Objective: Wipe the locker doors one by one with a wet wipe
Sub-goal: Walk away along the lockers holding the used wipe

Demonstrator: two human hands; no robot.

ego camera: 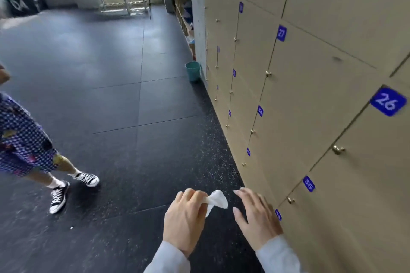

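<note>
L hand (pixel 186 217) pinches crumpled white wipe (pixel 216 200), R hand (pixel 255 217) open w/ fingers spread, empty, near beige locker doors (pixel 310 99).

Two bare hands, the left hand (pixel 185 219) and right hand (pixel 255 217), extend from long pale grey-white sleeves (pixel 279 255) reaching the wrists; no gloves, rings or watch show.

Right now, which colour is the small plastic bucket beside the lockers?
Teal small plastic bucket, head view.

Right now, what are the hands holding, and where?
The left hand pinches the white wet wipe at one bunched end. The right hand holds nothing.
</note>
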